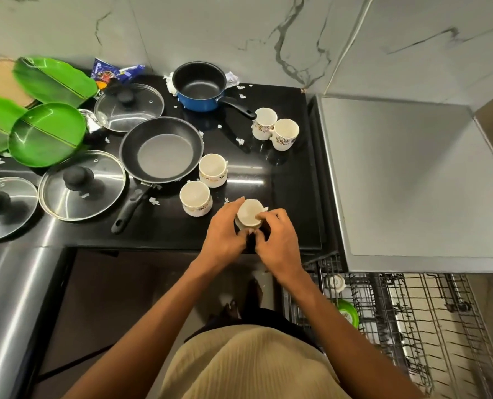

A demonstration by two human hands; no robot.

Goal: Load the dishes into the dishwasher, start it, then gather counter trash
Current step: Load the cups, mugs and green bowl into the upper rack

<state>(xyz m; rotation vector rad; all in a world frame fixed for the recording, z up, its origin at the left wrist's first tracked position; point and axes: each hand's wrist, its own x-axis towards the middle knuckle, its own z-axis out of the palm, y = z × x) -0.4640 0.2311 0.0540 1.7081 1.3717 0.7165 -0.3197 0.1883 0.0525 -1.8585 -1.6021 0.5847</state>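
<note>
A white patterned cup (248, 213) stands near the front edge of the black counter (285, 180). My left hand (225, 230) curls round its left side and my right hand (277, 240) grips its right side and rim. More white cups stand apart: one (195, 197) just left, one (213, 169) behind it, two (277, 129) farther back. The dishwasher's wire rack (412, 321) is pulled out at lower right, holding a green dish (349, 312) and a small white lid (336, 283).
A frying pan (162, 151), blue saucepan (200, 87), three glass lids (81, 185), and green leaf-shaped plates (46, 133) crowd the counter's left. A blue wrapper (110, 72) and white paper scraps lie scattered. The dishwasher's steel top (412, 180) is at right.
</note>
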